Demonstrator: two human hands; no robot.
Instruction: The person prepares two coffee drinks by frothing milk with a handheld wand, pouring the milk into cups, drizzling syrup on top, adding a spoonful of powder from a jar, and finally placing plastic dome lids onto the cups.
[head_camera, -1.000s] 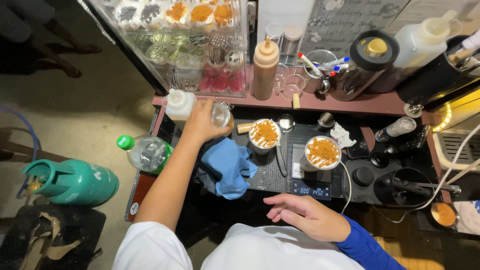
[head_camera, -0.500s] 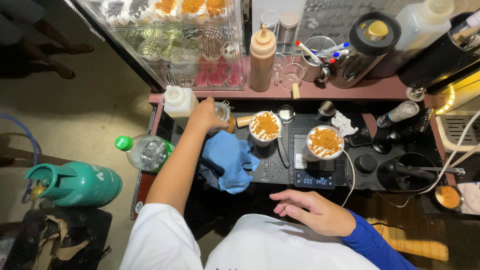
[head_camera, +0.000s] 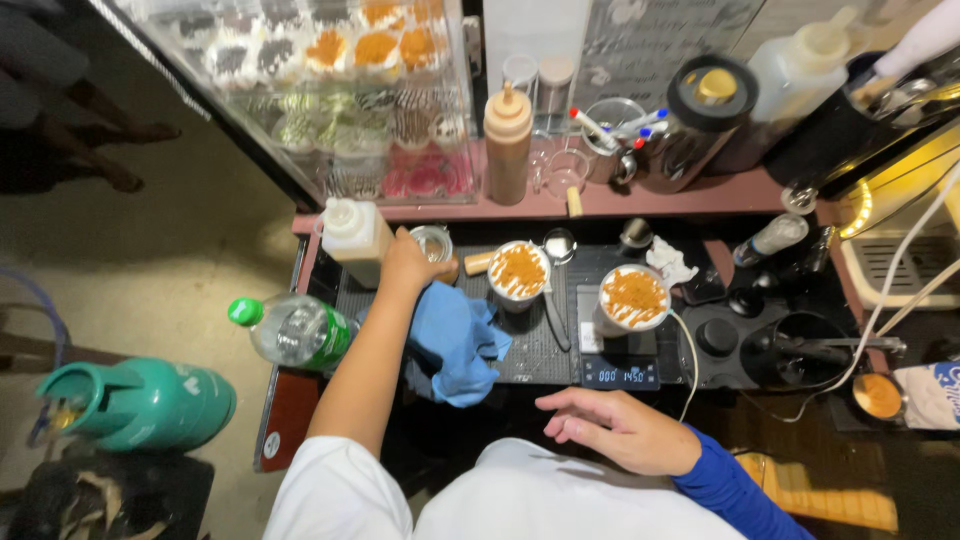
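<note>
Gripping round metal jar (head_camera: 436, 243), left hand (head_camera: 408, 264)

From my head-worn view I see my own body in the lower part of the frame. I wear a white top over chest and shoulder; its short white sleeve ends at the upper left arm, leaving that arm bare down to the left hand (head_camera: 410, 265). The right forearm carries a bright blue long sleeve, ending at the wrist behind the bare right hand (head_camera: 615, 428). No rings, watch or gloves show.
</note>
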